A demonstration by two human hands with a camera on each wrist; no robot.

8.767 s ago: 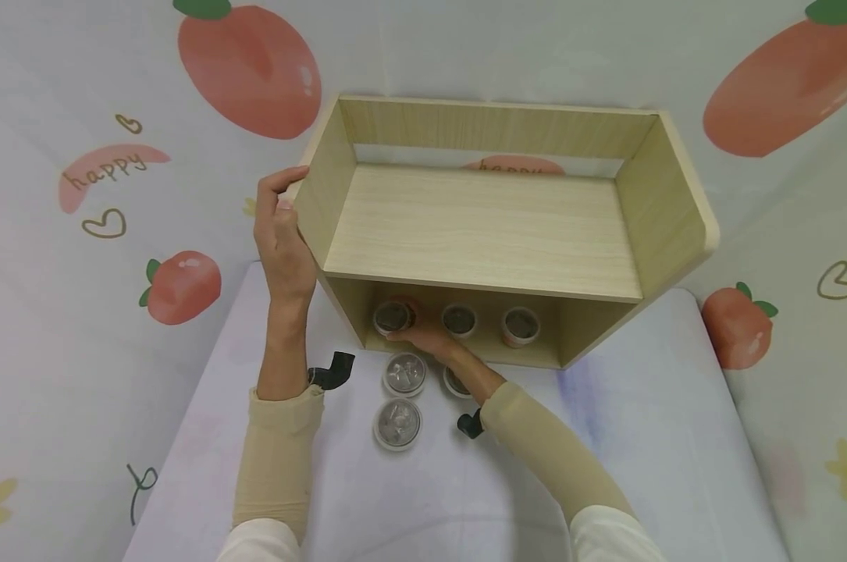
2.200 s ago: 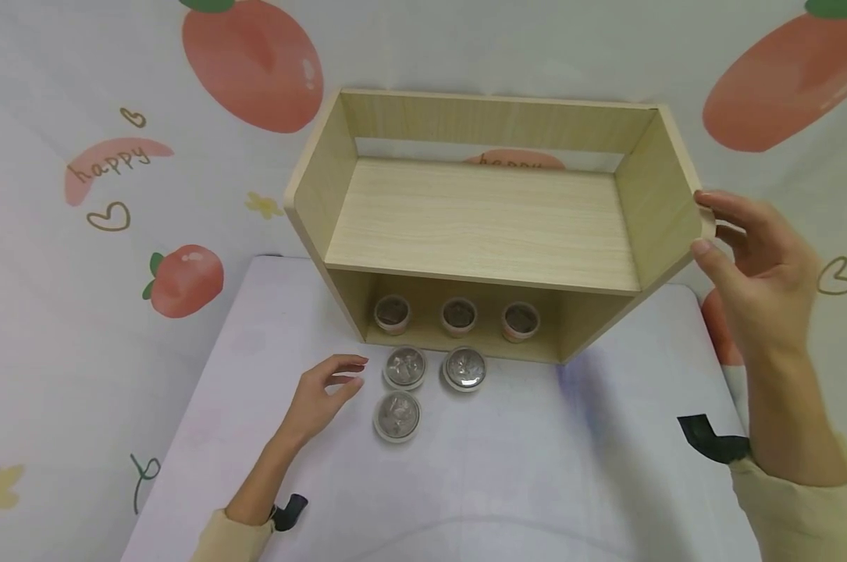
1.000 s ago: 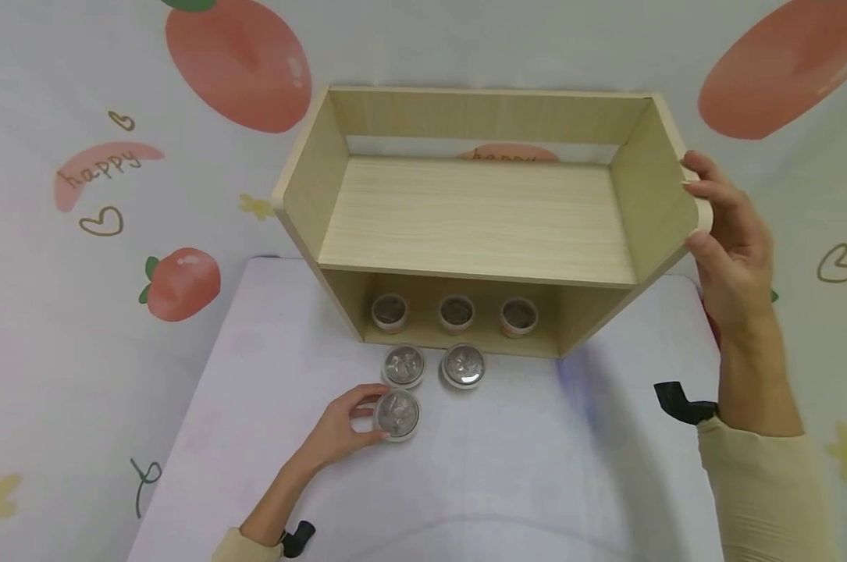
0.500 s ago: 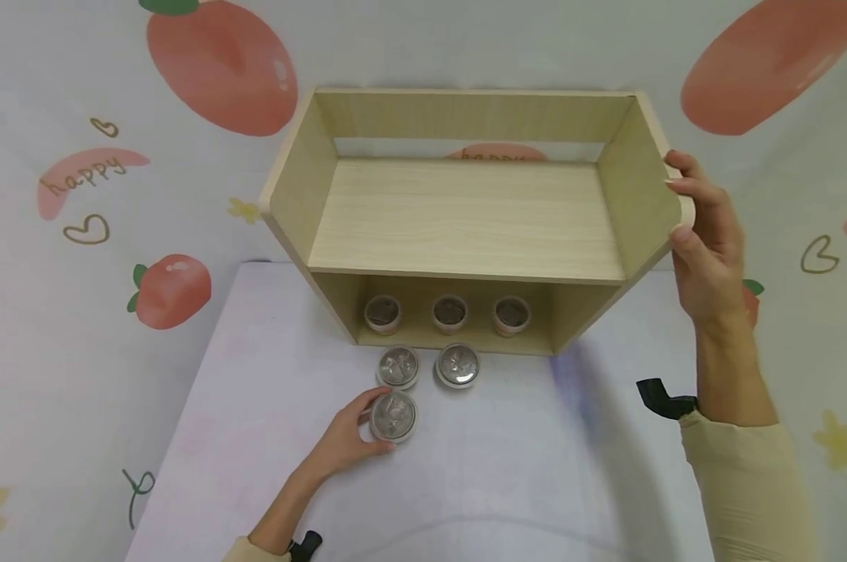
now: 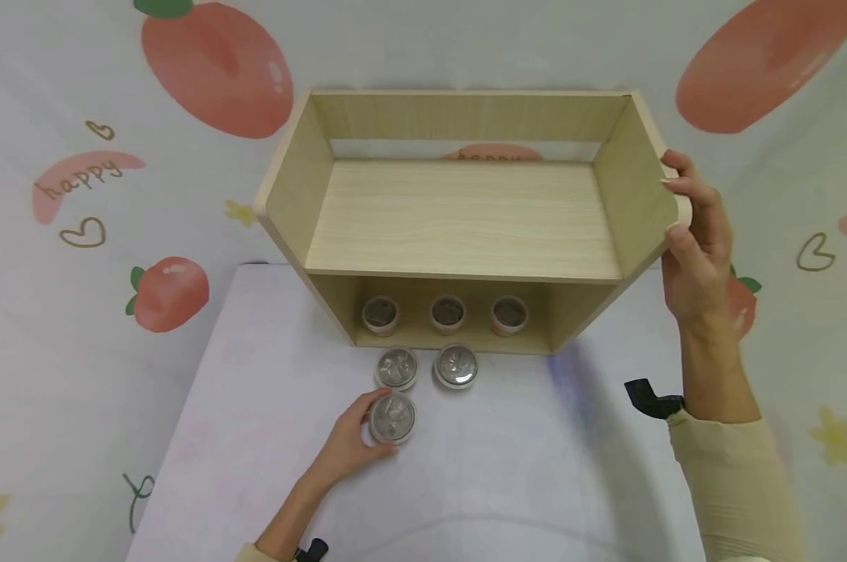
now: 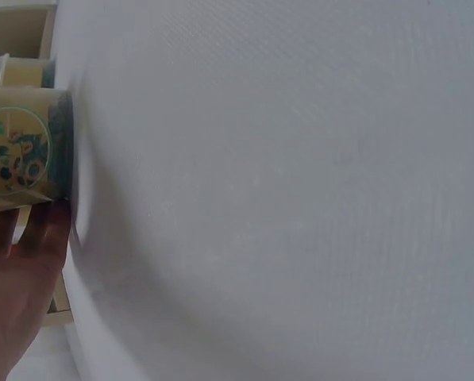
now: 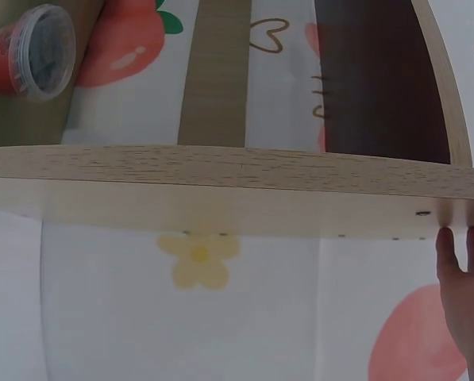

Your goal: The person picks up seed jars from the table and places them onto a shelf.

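Note:
My left hand [image 5: 349, 441] grips the nearest lidded plastic tub [image 5: 393, 417], thumb on its near side and fingers on the far side. In the left wrist view that tub [image 6: 18, 151] shows a round yellow label and stands upright on the table. Two more tubs sit just behind it, a left one [image 5: 396, 368] and a right one [image 5: 456, 366]. My right hand [image 5: 700, 242] holds the front edge of the right side panel of a pale wooden shelf [image 5: 465, 218], thumb inside, fingers over the edge. In the right wrist view two fingertips [image 7: 445, 238] touch the panel.
Three smaller tubs stand in a row in the lower compartment: left [image 5: 381, 314], middle [image 5: 447, 314] and right [image 5: 510, 314]. The shelf backs onto a wall cloth [image 5: 58, 312] printed with fruit and flowers. A white cloth covers the table [image 5: 507, 468].
Earlier my right hand was on a tub in the lower compartment and my left held the left panel. Since then my right took the right panel; my left moved onto the nearest tub.

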